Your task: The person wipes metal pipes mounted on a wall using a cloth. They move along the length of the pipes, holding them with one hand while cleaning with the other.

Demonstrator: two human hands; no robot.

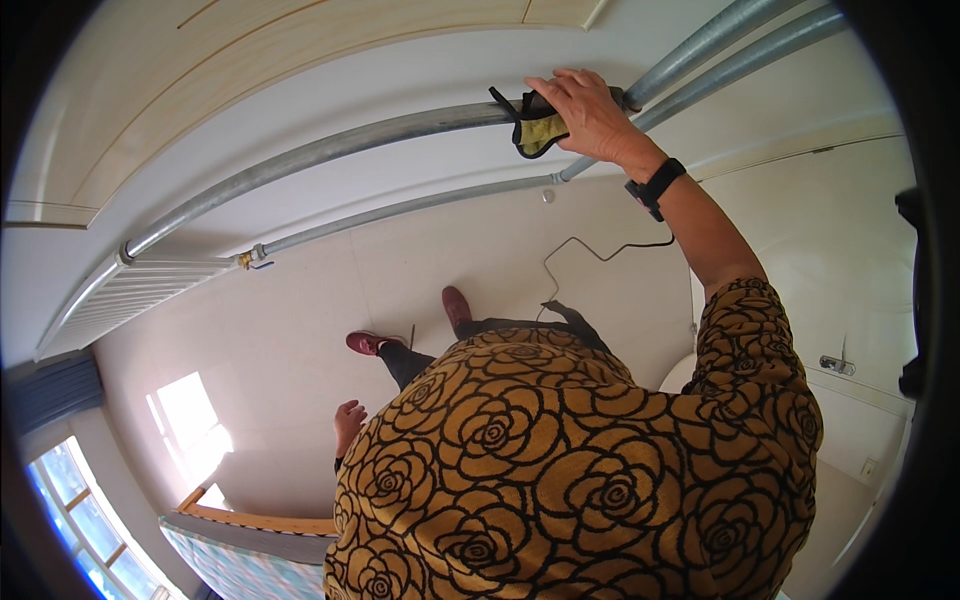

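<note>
My right hand (592, 112) presses a yellow-green cloth with black edging (541, 135) around the upper grey metal pipe (315, 154). The hand is close to where this pipe meets the thicker pipes (697, 52) at the upper right. A black loop stands out from the cloth's left end, and my palm hides part of the cloth. Low at my left side hangs my left hand (349, 420), small in view, with its fingers slightly bent and nothing visible in it.
A lower pipe (420, 202) runs along the wall to a brass valve (245, 260) with a blue lever, beside a white radiator (142, 289). A dark cable (577, 241) trails over the pale floor. A wood-framed bed (255, 519) stands near the window (97, 525); a white door (810, 240) is at right.
</note>
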